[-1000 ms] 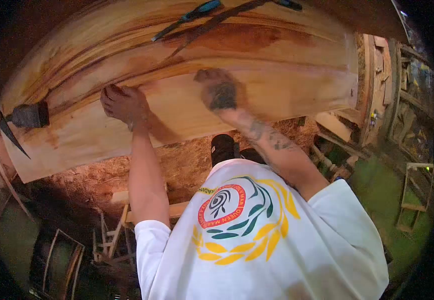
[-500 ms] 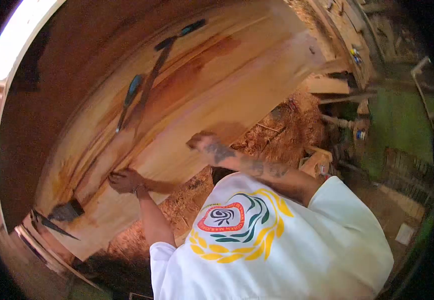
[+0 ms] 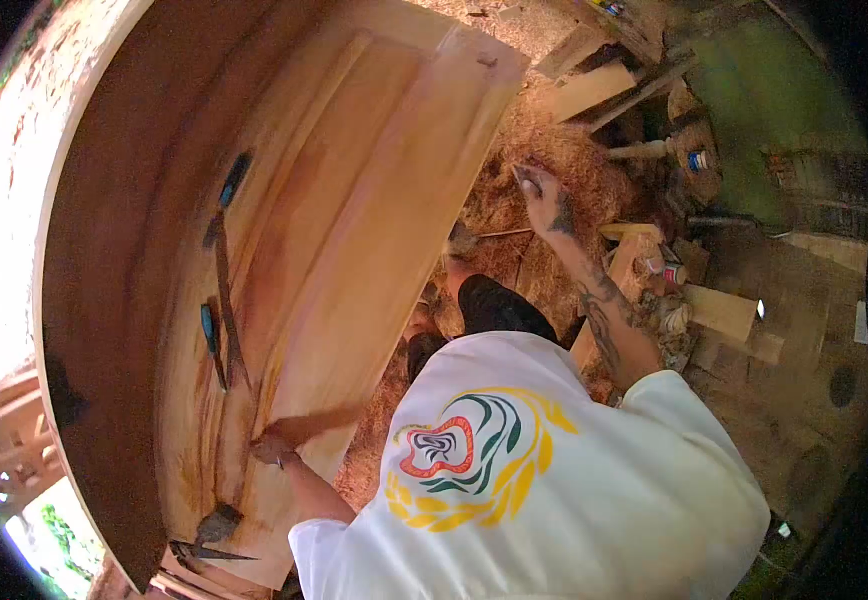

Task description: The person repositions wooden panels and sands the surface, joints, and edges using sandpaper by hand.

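Note:
My left hand (image 3: pixel 272 447) rests on the broad, curved wooden panel (image 3: pixel 384 170), near its lower edge; its fingers look laid out on the wood, though they are small and dark. My right hand (image 3: pixel 546 200) is off the panel, above the shavings, with fingers curled together around something too small to make out. On the panel lie a tool with a teal handle (image 3: pixel 207 325) and a thin blade, and another teal-handled tool (image 3: pixel 235 182) with a long dark strip below it. A dark block (image 3: pixel 217 523) and a pointed dark blade (image 3: pixel 219 552) lie at the bottom.
Wood shavings (image 3: pixel 524 265) cover the ground beside the panel, around my feet. Wooden offcuts (image 3: pixel 594 92), a wooden block (image 3: pixel 719 312) and several other pieces stand to the right. The panel's dark raised side (image 3: pixel 104 280) curves up at the left.
My right hand has moved from above the panel to the right, out over the shavings. The view has turned, so the panel stands more upright in it. My left hand stays at the panel.

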A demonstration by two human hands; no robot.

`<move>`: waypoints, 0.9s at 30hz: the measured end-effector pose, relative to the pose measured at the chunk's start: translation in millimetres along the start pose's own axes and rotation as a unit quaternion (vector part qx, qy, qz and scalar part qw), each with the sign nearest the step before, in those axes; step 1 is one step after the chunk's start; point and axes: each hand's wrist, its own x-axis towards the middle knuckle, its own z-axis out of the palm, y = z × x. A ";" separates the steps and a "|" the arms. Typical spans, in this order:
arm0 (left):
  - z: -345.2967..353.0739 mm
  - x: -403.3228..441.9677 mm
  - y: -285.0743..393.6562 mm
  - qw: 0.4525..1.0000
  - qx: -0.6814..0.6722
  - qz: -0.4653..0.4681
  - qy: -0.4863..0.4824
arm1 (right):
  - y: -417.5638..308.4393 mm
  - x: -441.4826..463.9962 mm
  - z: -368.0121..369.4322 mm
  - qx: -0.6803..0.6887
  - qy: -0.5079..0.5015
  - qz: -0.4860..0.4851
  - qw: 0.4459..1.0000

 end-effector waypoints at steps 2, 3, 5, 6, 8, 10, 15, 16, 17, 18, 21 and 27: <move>3.0 1.4 12.4 0.998 -0.044 0.019 -0.030 | 2.5 17.3 -11.5 0.062 -0.009 0.052 0.997; -3.3 0.4 21.0 0.986 -0.149 -0.008 -0.073 | -0.2 33.7 -24.3 0.007 -0.035 0.055 0.998; -40.8 -25.0 46.9 0.931 -0.343 -0.071 -0.103 | 18.3 73.6 -32.4 -0.041 -0.039 0.014 0.998; -71.9 -45.9 69.5 0.891 -0.432 -0.109 -0.086 | 34.6 96.6 -27.5 -0.034 -0.014 -0.032 0.999; -113.2 -87.2 110.8 0.863 -0.499 -0.063 -0.043 | 38.6 137.1 -22.0 -0.052 -0.012 -0.066 0.996; -145.8 -135.1 143.9 0.887 -0.449 0.107 -0.001 | 11.4 186.8 -32.0 -0.105 -0.062 -0.039 0.992; -268.4 -257.6 225.0 0.864 -0.451 0.079 -0.211 | 52.4 285.1 12.5 -0.147 -0.176 -0.151 0.962; -287.5 -266.6 235.1 0.868 -0.435 0.055 -0.235 | 49.7 294.5 16.9 -0.147 -0.185 -0.191 0.953; -305.9 -275.8 244.9 0.871 -0.417 0.031 -0.259 | 48.8 307.1 17.6 -0.158 -0.191 -0.217 0.944; -310.0 -287.5 248.8 0.856 -0.415 0.006 -0.308 | 45.3 315.8 18.8 -0.169 -0.195 -0.246 0.934; -313.1 -318.4 255.7 0.825 -0.410 -0.098 -0.377 | 53.5 334.5 27.3 -0.200 -0.190 -0.319 0.907; -296.1 -332.7 249.4 0.823 -0.492 -0.090 -0.268 | 46.1 345.5 26.2 -0.217 -0.184 -0.350 0.893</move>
